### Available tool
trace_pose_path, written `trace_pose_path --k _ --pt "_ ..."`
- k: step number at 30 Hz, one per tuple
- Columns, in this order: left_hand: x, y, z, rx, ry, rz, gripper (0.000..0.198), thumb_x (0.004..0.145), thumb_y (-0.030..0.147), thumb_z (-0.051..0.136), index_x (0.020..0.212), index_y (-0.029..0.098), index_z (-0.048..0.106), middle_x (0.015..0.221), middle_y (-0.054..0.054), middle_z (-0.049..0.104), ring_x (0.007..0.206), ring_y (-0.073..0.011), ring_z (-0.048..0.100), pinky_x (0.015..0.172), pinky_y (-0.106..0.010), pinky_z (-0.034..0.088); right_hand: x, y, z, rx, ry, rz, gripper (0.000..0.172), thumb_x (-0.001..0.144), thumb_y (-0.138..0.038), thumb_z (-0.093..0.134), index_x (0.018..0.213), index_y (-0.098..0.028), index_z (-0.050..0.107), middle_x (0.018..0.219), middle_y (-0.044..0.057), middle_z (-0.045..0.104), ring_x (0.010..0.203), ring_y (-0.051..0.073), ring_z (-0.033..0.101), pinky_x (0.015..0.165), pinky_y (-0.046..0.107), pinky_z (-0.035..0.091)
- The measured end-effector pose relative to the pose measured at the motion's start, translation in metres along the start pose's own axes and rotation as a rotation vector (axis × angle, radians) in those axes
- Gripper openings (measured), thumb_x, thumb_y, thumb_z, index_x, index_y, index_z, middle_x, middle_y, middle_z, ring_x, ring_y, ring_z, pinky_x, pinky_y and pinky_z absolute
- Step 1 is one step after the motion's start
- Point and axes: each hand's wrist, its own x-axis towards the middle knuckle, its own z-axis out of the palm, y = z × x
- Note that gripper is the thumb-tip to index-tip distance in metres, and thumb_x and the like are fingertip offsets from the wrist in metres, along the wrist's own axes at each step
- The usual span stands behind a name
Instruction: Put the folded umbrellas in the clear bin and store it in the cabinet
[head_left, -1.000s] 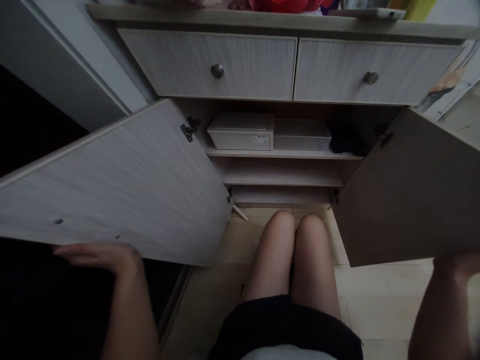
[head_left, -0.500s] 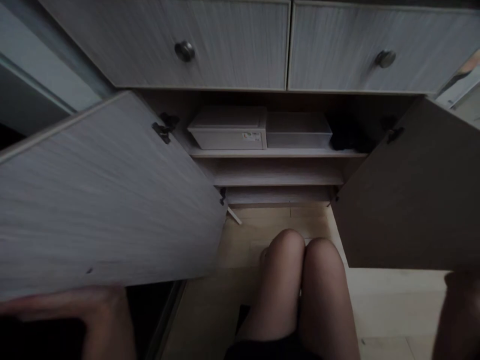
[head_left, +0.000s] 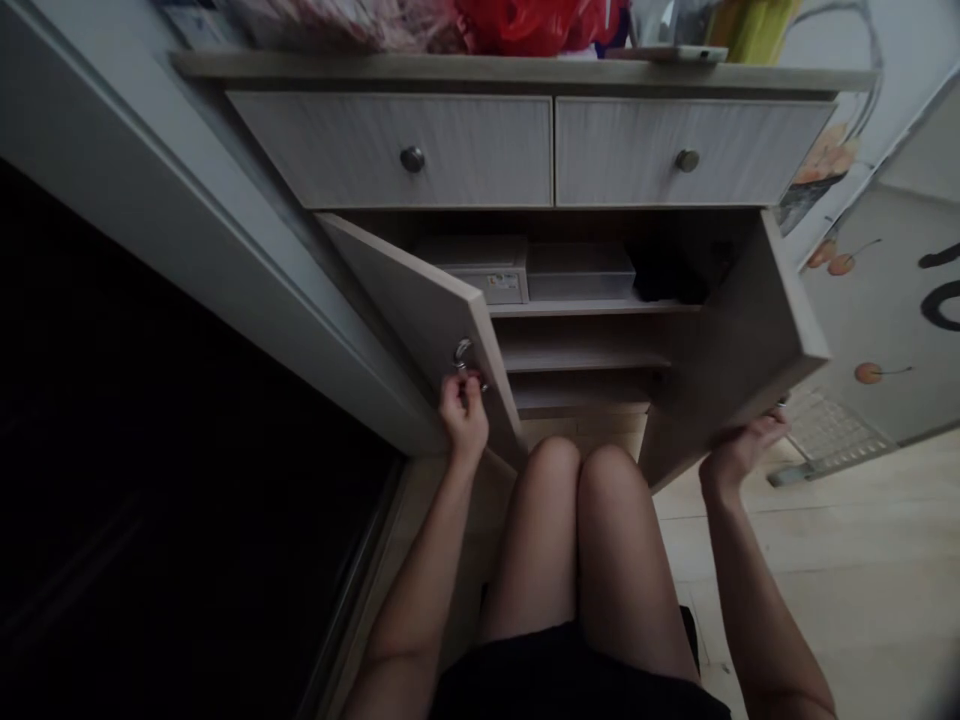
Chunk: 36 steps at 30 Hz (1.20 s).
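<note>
I crouch in front of a pale wooden cabinet [head_left: 480, 70] with my knees [head_left: 577, 470] close to it. My left hand [head_left: 463, 412] is closed on the metal knob [head_left: 463, 354] of the left cabinet door [head_left: 420, 310], which stands partly swung in. My right hand [head_left: 739, 450] grips the lower edge of the right cabinet door [head_left: 731, 350], fingers curled under it. Between the doors the shelves show, with two pale storage boxes [head_left: 487, 270] and a dark object [head_left: 664, 275] on the top shelf.
Two drawers with round knobs [head_left: 412, 159] sit above the doors. Red and pink bags [head_left: 525, 20] lie on the cabinet top. A dark doorway [head_left: 150, 480] opens at left. A fridge with fruit pictures [head_left: 885, 290] stands at right. The floor is light wood [head_left: 825, 590].
The view has pulled back and up. Both doors have swung inward from wide open to partly open. My left hand has moved from the door's edge to its knob.
</note>
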Motion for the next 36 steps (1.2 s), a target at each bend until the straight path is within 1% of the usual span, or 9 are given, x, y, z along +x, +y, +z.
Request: trace_pose_path --k 2,3,7,10,13,16,20,27,36 --pt "0.008 0.003 0.017 0.034 -0.064 0.035 0.044 0.091 0.063 0.049 0.085 0.021 0.062 0.082 -0.005 0.064 0.083 -0.0195 0.063 0.079 -0.031 0.05 -0.012 -0.011 0.016 0.081 0.034 0.026 0.044 0.101 -0.06 0.016 0.114 -0.025 0.042 0.098 0.009 0.051 0.091 0.025 0.06 0.078 0.041 0.055" --pt "0.011 0.005 0.024 0.048 -0.08 0.05 0.043 0.092 0.062 0.05 0.085 0.021 0.062 0.082 -0.006 0.064 0.083 -0.0198 0.063 0.079 -0.031 0.049 -0.016 -0.017 0.026 0.122 0.007 0.026 0.042 0.101 -0.059 0.02 0.108 -0.025 0.044 0.095 0.008 0.052 0.088 0.023 0.06 0.077 0.038 0.054" --pt "0.019 0.007 0.047 0.082 -0.102 0.062 0.036 0.094 0.053 0.053 0.081 0.021 0.063 0.079 -0.005 0.064 0.08 -0.0196 0.063 0.078 -0.031 0.048 -0.02 -0.038 0.074 0.311 -0.328 -0.05 0.039 0.101 -0.056 0.03 0.102 -0.024 0.051 0.095 0.006 0.059 0.088 0.019 0.062 0.08 0.034 0.053" --pt "0.022 0.008 0.057 0.115 -0.132 0.077 0.029 0.095 0.044 0.055 0.081 0.02 0.065 0.08 -0.006 0.065 0.08 -0.0193 0.064 0.078 -0.03 0.048 -0.011 -0.052 0.118 0.328 -0.527 -0.136 0.038 0.099 -0.054 0.036 0.102 -0.022 0.056 0.102 0.009 0.064 0.091 0.02 0.063 0.085 0.037 0.051" --pt "0.029 0.01 0.066 0.154 -0.191 0.088 0.024 0.095 0.036 0.057 0.083 0.018 0.068 0.083 -0.007 0.068 0.082 -0.0196 0.064 0.079 -0.029 0.047 0.0 -0.063 0.16 0.237 -0.565 -0.214 0.038 0.099 -0.051 0.035 0.1 -0.021 0.058 0.102 0.011 0.066 0.089 0.022 0.062 0.085 0.038 0.049" --pt "0.037 0.012 0.078 0.216 -0.247 0.054 0.021 0.095 0.033 0.059 0.085 0.017 0.07 0.085 -0.008 0.069 0.084 -0.02 0.065 0.078 -0.029 0.045 0.008 -0.069 0.188 0.146 -0.564 -0.247 0.038 0.099 -0.048 0.035 0.098 -0.021 0.061 0.1 0.011 0.067 0.084 0.021 0.061 0.085 0.037 0.048" --pt "0.048 0.017 0.098 0.304 -0.291 0.033 0.023 0.096 0.034 0.059 0.085 0.017 0.071 0.085 -0.009 0.068 0.084 -0.0206 0.064 0.078 -0.029 0.044 0.015 -0.073 0.211 0.079 -0.575 -0.251 0.04 0.099 -0.047 0.035 0.098 -0.019 0.063 0.098 0.012 0.067 0.079 0.021 0.06 0.08 0.036 0.046" --pt "0.068 0.022 0.125 0.437 -0.36 -0.028 0.026 0.096 0.036 0.058 0.089 0.017 0.073 0.095 -0.012 0.071 0.087 -0.0219 0.064 0.077 -0.031 0.041 0.027 -0.078 0.243 0.077 -0.577 -0.255 0.044 0.097 -0.049 0.036 0.095 -0.016 0.065 0.095 0.014 0.068 0.083 0.024 0.061 0.08 0.036 0.045" --pt "0.088 0.021 0.148 0.477 -0.395 -0.049 0.026 0.097 0.035 0.057 0.094 0.016 0.075 0.103 -0.015 0.072 0.088 -0.0222 0.065 0.074 -0.031 0.039 0.038 -0.083 0.263 0.003 -0.602 -0.262 0.037 0.096 -0.039 0.041 0.097 -0.015 0.068 0.096 0.016 0.07 0.085 0.025 0.062 0.08 0.036 0.046"
